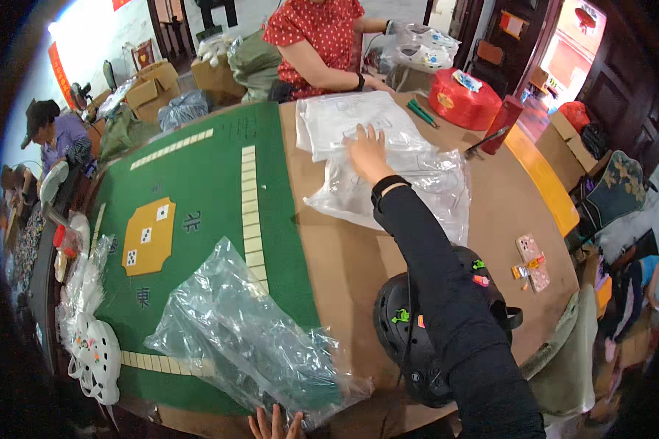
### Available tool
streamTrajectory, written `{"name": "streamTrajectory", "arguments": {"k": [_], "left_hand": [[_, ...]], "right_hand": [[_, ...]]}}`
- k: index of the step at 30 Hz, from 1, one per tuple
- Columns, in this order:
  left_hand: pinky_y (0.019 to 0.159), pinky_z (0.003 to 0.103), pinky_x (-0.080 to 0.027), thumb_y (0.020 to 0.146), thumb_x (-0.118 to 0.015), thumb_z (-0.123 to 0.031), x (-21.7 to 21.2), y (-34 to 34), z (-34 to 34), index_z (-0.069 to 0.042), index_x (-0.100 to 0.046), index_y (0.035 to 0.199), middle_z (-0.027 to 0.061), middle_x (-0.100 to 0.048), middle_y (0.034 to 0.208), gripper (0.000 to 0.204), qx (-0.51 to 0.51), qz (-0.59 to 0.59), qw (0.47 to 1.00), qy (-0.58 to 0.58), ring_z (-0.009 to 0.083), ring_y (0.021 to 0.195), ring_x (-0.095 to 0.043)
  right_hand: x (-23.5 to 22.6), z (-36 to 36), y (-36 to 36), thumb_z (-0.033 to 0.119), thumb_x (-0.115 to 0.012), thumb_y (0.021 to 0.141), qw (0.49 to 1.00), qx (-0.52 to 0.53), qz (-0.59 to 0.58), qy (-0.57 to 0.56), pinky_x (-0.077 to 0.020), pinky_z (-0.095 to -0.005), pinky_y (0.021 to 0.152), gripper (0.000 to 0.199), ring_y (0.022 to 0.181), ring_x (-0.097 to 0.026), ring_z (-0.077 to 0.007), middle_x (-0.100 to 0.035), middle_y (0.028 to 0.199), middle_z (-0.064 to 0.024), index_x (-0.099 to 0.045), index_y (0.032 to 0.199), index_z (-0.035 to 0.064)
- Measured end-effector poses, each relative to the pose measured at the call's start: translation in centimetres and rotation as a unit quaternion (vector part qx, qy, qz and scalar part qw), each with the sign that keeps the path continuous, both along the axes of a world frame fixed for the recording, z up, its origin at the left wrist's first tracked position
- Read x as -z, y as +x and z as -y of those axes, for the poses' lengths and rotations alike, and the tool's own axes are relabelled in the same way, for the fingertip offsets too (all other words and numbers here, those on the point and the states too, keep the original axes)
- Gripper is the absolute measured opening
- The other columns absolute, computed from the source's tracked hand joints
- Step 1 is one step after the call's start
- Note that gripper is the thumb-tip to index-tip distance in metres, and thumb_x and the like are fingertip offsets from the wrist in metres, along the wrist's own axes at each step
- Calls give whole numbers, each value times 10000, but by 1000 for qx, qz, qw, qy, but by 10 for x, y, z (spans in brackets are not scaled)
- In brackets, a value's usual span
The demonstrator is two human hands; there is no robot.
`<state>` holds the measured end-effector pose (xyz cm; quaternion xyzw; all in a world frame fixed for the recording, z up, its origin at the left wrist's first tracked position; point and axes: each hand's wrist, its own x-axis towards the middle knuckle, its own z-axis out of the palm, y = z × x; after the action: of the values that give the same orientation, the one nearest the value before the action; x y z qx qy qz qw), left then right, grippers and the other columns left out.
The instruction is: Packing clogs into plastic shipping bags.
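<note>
My right hand (368,152) reaches far across the table, fingers spread over a pile of white plastic bags (410,179). Nothing shows gripped in it. At the near edge, my left hand (274,424) is only partly in view. Its fingers are apart, touching or just beside the bottom of a large clear plastic bag (249,329), which lies loosely over the green mat (271,168). Beneath my right forearm sits a pair of black clogs (395,322) with green and pink charms, partly hidden by the sleeve.
A red roll of plastic twine (454,102), green-handled snips (422,112) and a pink phone case (532,262) lie on the brown tabletop (359,271). White clogs (95,358) rest at the left edge. A person in red (315,51) stands opposite; another person (62,139) is far left.
</note>
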<state>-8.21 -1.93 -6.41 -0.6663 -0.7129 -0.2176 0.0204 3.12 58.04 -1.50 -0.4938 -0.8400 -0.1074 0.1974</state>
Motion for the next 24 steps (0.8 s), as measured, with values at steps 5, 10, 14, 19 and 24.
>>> {"name": "streamTrajectory", "arguments": {"k": [5, 10, 14, 19, 24], "left_hand": [[1043, 583, -277, 835, -583, -171, -4, -1, -6, -207, -651, 1144, 150, -511, 1319, 319, -8, -8, 1000, -15, 438, 1254, -407], [1035, 581, -291, 839, -579, -189, -9, -1, -10, -213, -652, 1146, 143, -524, 1307, 316, -17, -17, 1000, -13, 434, 1233, -432], [1029, 580, -301, 832, -577, -175, -3, -3, -7, -204, -651, 1148, 144, -527, 1304, 325, -7, -18, 1000, 5, 432, 1228, -441], [1031, 576, -297, 824, -584, -162, -10, 0, -4, -191, -640, 1165, 146, -500, 1333, 347, -6, -11, 999, -40, 427, 1253, -410], [1043, 564, -277, 830, -587, -189, -12, -1, -6, -175, -632, 1176, 141, -490, 1345, 350, 0, -4, 1000, -16, 428, 1268, -395]], "right_hand": [[17, 5, 3, 160, -456, 878, 998, 36, 6, 46, -204, -633, 1040, 362, 1305, -347, -381, -443, 1359, -189, -552, 1223, 104], [-20, 20, 8, 266, -677, 754, 992, 118, 13, 51, -271, -686, 970, 727, 1346, -264, -404, -310, 1447, -204, -368, 1383, 75], [-79, 66, 20, 498, -728, 694, 976, 48, 116, -175, -512, -502, 755, 732, 1028, -589, -384, -615, 1119, -211, -529, 1199, 7], [-36, 113, 35, 659, -635, 691, 907, -27, 188, -376, -416, -673, 816, 942, 997, -594, -440, -611, 1072, -277, -422, 1333, 4], [6, 127, 34, 286, -581, 828, 957, -53, 172, -229, -505, -475, 760, 455, 907, -635, -388, -640, 972, -265, -570, 1171, -12]]}}
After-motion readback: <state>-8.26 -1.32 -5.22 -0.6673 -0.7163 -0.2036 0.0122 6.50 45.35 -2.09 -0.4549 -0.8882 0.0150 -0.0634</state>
